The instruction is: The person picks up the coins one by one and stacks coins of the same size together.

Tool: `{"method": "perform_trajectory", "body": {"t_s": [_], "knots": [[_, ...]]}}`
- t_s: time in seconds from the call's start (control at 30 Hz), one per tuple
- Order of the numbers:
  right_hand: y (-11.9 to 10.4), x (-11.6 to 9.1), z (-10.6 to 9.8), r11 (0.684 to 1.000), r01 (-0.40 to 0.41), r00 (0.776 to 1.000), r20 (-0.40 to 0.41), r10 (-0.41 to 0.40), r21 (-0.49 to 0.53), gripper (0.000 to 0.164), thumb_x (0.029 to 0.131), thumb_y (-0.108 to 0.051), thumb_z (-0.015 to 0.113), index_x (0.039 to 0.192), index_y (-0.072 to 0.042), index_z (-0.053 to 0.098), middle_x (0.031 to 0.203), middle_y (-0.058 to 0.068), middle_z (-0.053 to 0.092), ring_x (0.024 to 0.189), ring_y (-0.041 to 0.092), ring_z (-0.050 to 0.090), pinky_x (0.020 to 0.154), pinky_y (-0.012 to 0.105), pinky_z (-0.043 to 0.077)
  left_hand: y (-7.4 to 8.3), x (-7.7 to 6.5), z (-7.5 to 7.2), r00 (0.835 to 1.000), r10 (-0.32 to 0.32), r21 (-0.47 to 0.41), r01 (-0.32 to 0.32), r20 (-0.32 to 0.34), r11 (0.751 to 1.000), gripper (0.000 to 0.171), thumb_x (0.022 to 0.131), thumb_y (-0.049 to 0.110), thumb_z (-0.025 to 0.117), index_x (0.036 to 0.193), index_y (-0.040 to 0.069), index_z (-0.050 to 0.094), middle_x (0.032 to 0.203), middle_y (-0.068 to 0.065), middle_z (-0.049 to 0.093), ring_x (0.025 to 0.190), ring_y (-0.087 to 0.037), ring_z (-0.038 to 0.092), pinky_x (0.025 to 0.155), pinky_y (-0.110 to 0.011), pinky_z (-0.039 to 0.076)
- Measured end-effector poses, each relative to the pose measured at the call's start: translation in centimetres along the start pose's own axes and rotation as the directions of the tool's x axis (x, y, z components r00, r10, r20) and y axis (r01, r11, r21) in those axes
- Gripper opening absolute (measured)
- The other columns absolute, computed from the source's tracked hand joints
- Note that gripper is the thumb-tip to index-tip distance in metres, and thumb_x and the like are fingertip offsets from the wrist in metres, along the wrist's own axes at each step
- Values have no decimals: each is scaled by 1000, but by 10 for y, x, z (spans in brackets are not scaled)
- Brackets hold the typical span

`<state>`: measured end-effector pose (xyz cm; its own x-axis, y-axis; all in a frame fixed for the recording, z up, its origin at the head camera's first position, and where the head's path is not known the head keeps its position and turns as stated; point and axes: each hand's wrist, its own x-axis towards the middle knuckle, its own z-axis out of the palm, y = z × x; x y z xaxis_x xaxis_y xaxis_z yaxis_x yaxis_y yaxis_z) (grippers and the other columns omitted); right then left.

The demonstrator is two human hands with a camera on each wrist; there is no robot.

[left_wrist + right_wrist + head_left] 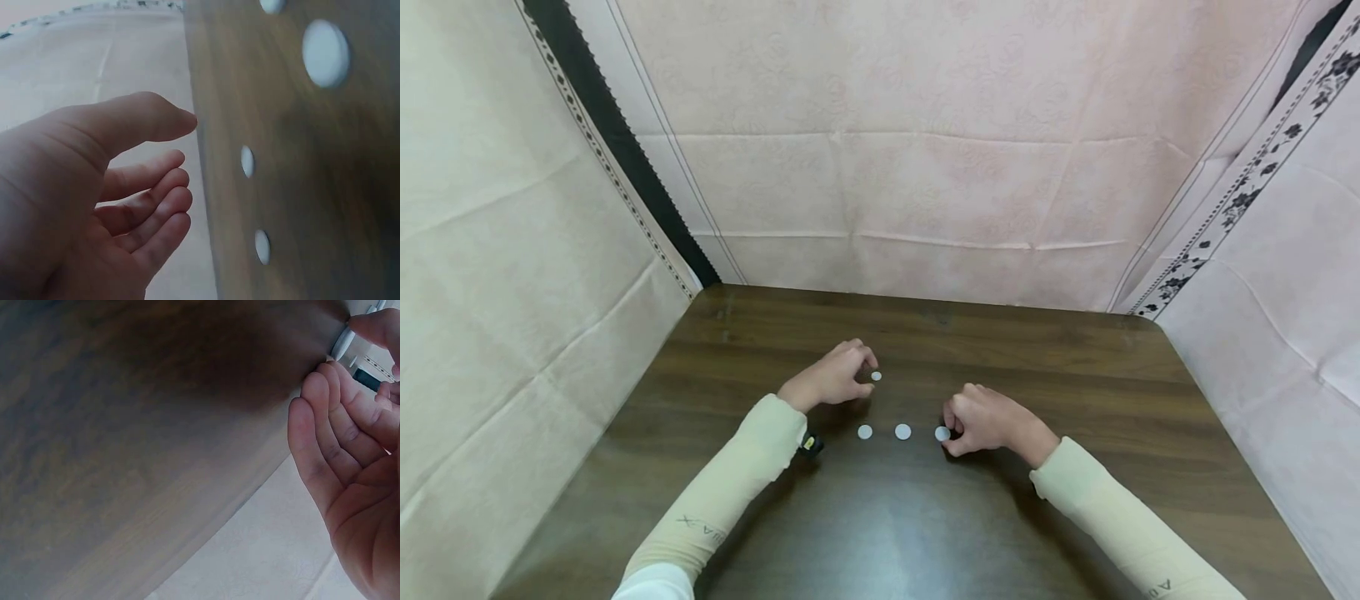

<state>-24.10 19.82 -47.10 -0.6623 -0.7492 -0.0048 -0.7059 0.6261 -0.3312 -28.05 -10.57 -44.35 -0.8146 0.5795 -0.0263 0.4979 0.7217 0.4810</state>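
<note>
Small flat white discs lie on the table: a left disc [865, 432], a middle disc [903, 432] and a right disc [942, 433] form a row, and a far disc [876, 376] sits beyond them. My left hand [837, 377] is beside the far disc, thumb and bent fingers apart with nothing between them. In the left wrist view, a near disc [326, 53] lies to the right of that hand [125, 181]. My right hand [988, 421] pinches the right disc by its edges between thumb and forefinger; its other fingers [303, 428] curl beside it.
The brown wooden table [880, 517] has a far edge against a pale cloth backdrop [880, 183]. More cloth hangs at the left and right sides. A small dark device [810, 444] sits at the left wrist.
</note>
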Motion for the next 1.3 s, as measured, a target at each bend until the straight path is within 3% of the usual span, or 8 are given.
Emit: {"method": "perform_trajectory", "body": {"t_s": [0.23, 0.5, 0.8, 1.07, 1.3], "knots": [[-1, 0, -1, 1000, -21, 999, 26, 21, 20, 21, 83, -22, 82, 71, -11, 68, 55, -18, 43, 50, -7, 33, 51, 15, 31, -25, -6, -5, 999, -54, 39, 54, -4, 998, 37, 96, 13, 74, 129, -3, 66, 126, -14, 61, 116, -29, 58, 102, -43, 53], [-1, 1, 0, 1000, -17, 1000, 21, 16, 16, 20, 82, -23, 83, 73, -12, 69, 56, -17, 48, 50, -7, 37, 51, 15, 35, -45, -3, -6, 995, -99, 117, 97, 5, 988, 34, 97, 12, 73, 128, 0, 67, 127, -13, 62, 115, -29, 57, 103, -44, 52], [0, 2, 0, 999, -33, 998, 46, 32, 32, 20, 84, -24, 83, 74, -13, 70, 56, -17, 50, 49, -6, 39, 50, 16, 36, -60, 4, -6, 994, -103, 101, 97, 48, 990, 32, 99, 15, 73, 126, -1, 68, 124, -14, 64, 114, -28, 62, 103, -44, 54], [0, 3, -2, 998, -26, 998, 53, 23, 54, 32, 84, -21, 83, 63, -19, 59, 52, -19, 37, 47, -6, 27, 48, 18, 25, -66, 13, -7, 996, -71, 107, 64, 63, 992, 22, 98, 18, 76, 114, 3, 75, 111, -10, 74, 102, -21, 69, 94, -38, 60], [0, 3, -2, 996, -51, 996, 73, 46, 67, 21, 86, -23, 83, 73, -17, 68, 53, -16, 44, 47, -4, 35, 47, 17, 31, -63, 15, -13, 989, -108, 79, 100, 105, 992, 14, 98, 18, 76, 106, 6, 76, 101, -6, 74, 83, -15, 65, 75, -29, 57]]}}
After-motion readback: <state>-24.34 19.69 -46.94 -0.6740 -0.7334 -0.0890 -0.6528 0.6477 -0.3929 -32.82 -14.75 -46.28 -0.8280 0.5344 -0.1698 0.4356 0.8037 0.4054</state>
